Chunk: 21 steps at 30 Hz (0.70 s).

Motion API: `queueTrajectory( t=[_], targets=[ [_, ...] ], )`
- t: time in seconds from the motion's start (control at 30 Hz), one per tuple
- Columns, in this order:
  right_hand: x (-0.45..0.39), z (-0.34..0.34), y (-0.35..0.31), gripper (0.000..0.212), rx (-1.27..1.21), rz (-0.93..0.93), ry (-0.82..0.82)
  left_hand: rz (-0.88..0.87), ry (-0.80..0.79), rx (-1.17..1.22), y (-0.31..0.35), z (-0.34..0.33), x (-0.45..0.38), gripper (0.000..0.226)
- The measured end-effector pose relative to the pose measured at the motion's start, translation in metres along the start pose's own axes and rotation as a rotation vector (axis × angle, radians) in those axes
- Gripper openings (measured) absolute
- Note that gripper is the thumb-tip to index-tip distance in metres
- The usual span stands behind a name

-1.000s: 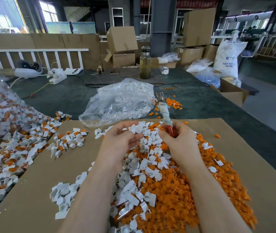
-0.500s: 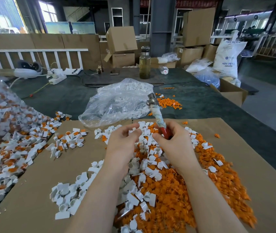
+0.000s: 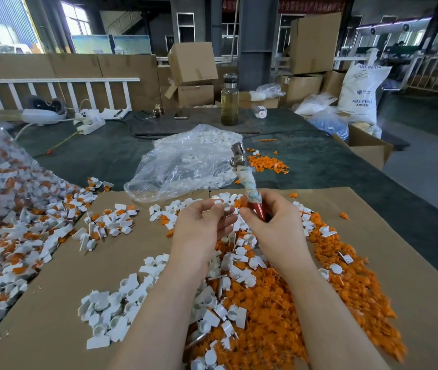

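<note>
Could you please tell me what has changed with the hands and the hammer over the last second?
The left hand has lifted slightly and now pinches a small white plastic cap at its fingertips. The right hand tilted the small red-handled metal hammer, so its head swung left. Unchanged: the right hand's hold on the handle, the clear plastic bag, the piles of orange and white plastic parts.

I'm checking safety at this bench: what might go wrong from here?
The left hand pinches a small white piece close to the hammer that the right hand grips; a strike may hit fingers. Loose orange pieces piled near the cardboard edge may slide off.
</note>
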State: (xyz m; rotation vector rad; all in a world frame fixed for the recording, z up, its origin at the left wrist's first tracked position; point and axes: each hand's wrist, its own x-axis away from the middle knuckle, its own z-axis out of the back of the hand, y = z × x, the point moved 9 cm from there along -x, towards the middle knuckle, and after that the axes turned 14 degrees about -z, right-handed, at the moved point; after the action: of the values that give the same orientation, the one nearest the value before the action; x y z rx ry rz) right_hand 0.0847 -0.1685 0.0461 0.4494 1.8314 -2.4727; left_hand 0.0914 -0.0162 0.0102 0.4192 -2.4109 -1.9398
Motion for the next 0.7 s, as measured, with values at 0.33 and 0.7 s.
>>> queueTrajectory(
  t=[0.33, 0.7],
  targets=[
    [0.002, 0.003, -0.005, 0.019, -0.020, 0.035, 0.048, -0.175, 0.073, -0.227, 0.018, 0.005, 0.003, 0.007],
    [0.006, 0.007, -0.005, 0.022, 0.005, 0.026, 0.158, -0.413, 0.026, -0.468, 0.039, -0.006, 0.012, 0.010]
  ],
)
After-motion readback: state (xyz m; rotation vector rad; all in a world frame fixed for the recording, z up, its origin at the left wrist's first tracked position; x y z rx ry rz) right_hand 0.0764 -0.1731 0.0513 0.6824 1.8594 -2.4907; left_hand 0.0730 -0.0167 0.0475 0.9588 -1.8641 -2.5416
